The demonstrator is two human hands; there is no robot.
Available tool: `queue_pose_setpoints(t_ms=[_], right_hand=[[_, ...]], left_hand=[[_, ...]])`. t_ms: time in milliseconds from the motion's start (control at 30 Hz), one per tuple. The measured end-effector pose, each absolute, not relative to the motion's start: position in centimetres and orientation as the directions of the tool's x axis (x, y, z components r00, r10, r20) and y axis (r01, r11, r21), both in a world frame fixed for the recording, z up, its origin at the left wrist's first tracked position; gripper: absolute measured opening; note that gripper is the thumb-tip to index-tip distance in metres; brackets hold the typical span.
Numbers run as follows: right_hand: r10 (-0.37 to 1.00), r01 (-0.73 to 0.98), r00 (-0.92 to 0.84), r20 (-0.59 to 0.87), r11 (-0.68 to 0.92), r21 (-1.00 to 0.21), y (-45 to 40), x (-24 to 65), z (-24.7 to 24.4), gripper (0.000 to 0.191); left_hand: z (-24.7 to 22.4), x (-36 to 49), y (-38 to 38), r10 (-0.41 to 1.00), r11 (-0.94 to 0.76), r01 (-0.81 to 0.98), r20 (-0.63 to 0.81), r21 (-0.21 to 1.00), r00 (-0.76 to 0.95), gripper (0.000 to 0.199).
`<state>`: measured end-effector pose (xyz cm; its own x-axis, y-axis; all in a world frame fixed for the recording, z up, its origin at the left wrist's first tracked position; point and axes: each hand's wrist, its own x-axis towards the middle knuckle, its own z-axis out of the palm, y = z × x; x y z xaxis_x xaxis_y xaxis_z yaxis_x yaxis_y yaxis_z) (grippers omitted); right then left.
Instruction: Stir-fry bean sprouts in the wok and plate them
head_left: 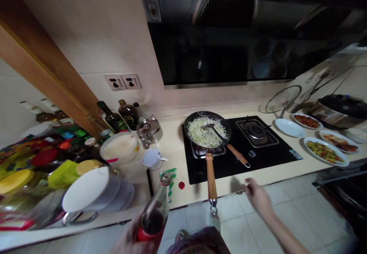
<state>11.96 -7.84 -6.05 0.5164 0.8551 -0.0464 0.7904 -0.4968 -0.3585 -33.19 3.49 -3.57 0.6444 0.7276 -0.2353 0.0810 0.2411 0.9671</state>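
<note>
My left hand [134, 237], low in the view, is wrapped round a glass bottle [156, 212] with a red label and dark liquid inside. The bottle is tilted, its uncapped mouth toward the counter. My right hand [258, 198] is in front of the cooktop's edge, apart from the pan; its fingers look curled but are smeared. Pale bean sprouts [197, 131] fill a black frying pan [190, 118] on the left burner. A spatula [236, 154] rests in the pan, its wooden handle over the cooktop. The pan's wooden handle [211, 177] sticks out over the counter edge. A red cap [181, 185] lies on the counter.
Plates of cooked food [327, 152] and a white plate [290, 128] stand right of the cooktop [269, 162]. Crowding the left are a white pot [86, 189], jars and sauce bottles [129, 114]. A kettle-like metal pot [149, 130] stands by the wall. Above hangs the range hood [206, 59].
</note>
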Motion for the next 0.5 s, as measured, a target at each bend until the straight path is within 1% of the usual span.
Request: queue_pose_setpoints(t_ms=[33,67,100,133,167,200,233,267,300,333,367,400,433,467,500], right_hand=[[0.822,0.795,0.564,0.076,-0.515,-0.321,-7.5,15.5,-4.9,0.033],[0.845,0.845,0.508,0.167,-0.453,-0.283,-6.6,18.5,-3.5,0.039],[0.900,0.916,0.381,0.210,-0.338,-0.216,-5.2,20.8,-2.1,0.043],[0.955,0.973,0.212,0.206,-0.185,-0.141,-3.6,22.4,-0.8,0.046],[0.986,0.998,0.018,0.168,-0.007,-0.066,-1.8,23.3,0.4,0.050],[0.979,0.986,-0.168,0.112,0.168,0.002,-0.1,23.6,1.4,0.053],[0.944,0.945,-0.326,0.055,0.323,0.058,1.4,23.6,2.1,0.053],[0.896,0.892,-0.445,0.015,0.441,0.103,2.7,23.3,2.7,0.050],[0.853,0.845,-0.523,0.004,0.517,0.135,3.7,22.9,3.0,0.046],[0.824,0.818,-0.566,0.029,0.556,0.149,4.4,22.5,3.3,0.040],[0.812,0.815,-0.577,0.088,0.565,0.128,4.8,22.2,3.6,0.035],[0.811,0.829,-0.557,0.177,0.555,0.064,4.8,22.1,3.9,0.031],[0.820,0.849,-0.493,0.291,0.527,-0.048,4.6,22.2,4.3,0.027],[0.833,0.853,-0.372,0.409,0.481,-0.203,4.2,22.4,4.8,0.025],[0.847,0.821,-0.198,0.494,0.418,-0.389,3.8,22.7,5.3,0.022]], left_hand=[[-2.9,-32.0,4.0,0.730,0.222,0.090,-0.227,0.971,0.645,0.073],[-2.2,-30.7,4.5,0.729,0.206,0.098,-0.220,0.974,0.648,0.074],[-1.4,-29.4,4.9,0.727,0.193,0.101,-0.212,0.976,0.653,0.075],[-0.7,-28.1,5.3,0.721,0.181,0.098,-0.200,0.979,0.664,0.075],[-0.1,-26.8,5.6,0.710,0.174,0.089,-0.188,0.981,0.678,0.075],[0.4,-25.6,5.9,0.698,0.174,0.077,-0.178,0.982,0.693,0.075],[0.7,-24.4,6.2,0.689,0.180,0.063,-0.171,0.982,0.704,0.076],[0.8,-23.4,6.4,0.684,0.190,0.054,-0.171,0.980,0.709,0.077],[0.8,-22.5,6.6,0.686,0.197,0.052,-0.175,0.979,0.706,0.078],[0.7,-21.7,6.9,0.692,0.201,0.058,-0.183,0.978,0.698,0.079],[0.6,-21.1,7.1,0.703,0.197,0.073,-0.193,0.978,0.684,0.079],[0.5,-20.4,7.4,0.716,0.184,0.098,-0.202,0.978,0.668,0.077],[0.5,-19.9,7.7,0.730,0.165,0.130,-0.210,0.978,0.651,0.075],[0.6,-19.3,8.0,0.739,0.147,0.166,-0.220,0.975,0.637,0.073],[0.7,-18.7,8.4,0.744,0.134,0.209,-0.238,0.969,0.625,0.071]])
